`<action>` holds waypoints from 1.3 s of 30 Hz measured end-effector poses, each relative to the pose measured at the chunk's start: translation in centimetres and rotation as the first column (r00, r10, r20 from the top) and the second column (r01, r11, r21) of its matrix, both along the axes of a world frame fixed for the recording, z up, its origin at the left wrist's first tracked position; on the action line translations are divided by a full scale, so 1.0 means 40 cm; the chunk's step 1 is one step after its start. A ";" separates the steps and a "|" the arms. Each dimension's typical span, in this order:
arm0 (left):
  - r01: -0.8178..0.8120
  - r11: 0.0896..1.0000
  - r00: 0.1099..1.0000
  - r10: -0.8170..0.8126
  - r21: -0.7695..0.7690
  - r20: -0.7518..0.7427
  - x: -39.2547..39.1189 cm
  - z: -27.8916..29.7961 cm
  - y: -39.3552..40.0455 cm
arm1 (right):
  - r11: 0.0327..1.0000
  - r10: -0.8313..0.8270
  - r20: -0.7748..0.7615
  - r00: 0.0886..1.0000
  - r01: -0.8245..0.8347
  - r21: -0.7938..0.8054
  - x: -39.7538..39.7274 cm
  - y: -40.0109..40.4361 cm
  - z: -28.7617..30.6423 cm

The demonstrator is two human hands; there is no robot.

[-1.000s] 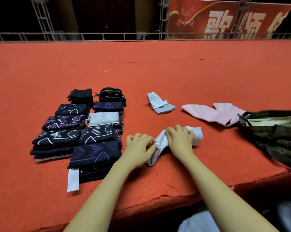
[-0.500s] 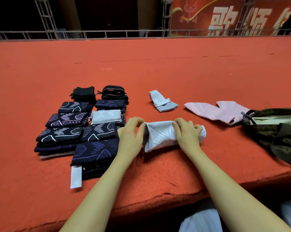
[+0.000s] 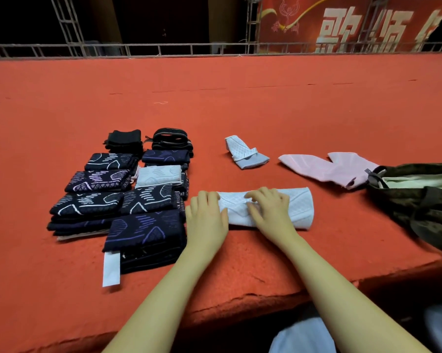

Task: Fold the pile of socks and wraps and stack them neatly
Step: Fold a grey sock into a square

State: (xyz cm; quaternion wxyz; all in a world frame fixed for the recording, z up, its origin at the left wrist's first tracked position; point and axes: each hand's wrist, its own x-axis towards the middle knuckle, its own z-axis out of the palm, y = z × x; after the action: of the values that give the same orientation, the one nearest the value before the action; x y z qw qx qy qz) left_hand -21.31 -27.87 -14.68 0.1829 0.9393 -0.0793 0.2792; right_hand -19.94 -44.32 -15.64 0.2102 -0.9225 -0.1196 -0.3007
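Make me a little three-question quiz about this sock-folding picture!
1. True or false: both hands rest on the white wrap.
2. Which lies nearest the camouflage bag? A) pink cloth B) black sock pile C) paper tag
3. Fill in: the folded stacks sit on the person's ____ side.

Key: 1 true: the left hand and right hand press it flat. 2 A. 3 left.
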 end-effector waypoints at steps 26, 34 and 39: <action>0.022 0.950 0.991 0.021 -0.312 0.134 -0.038 -0.078 0.004 | 1.000 0.017 0.025 1.000 -0.017 0.020 -0.038 0.024 -0.045; 0.102 0.986 0.992 -0.091 0.134 -0.089 -0.010 -0.035 -0.043 | 0.986 -0.168 -0.183 0.969 0.160 -0.054 -0.048 -0.055 -0.021; 0.189 0.954 0.797 -0.010 0.234 -0.604 0.004 -0.063 -0.074 | 0.957 -0.229 -0.570 0.789 0.077 -0.279 -0.031 -0.067 -0.041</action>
State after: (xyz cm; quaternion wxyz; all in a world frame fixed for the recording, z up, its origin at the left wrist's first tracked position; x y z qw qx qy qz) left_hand -21.15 -30.85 -17.21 0.0771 0.9898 -0.1067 -0.0543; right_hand -21.18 -47.01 -17.27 0.0985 -0.9951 -0.0072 0.0050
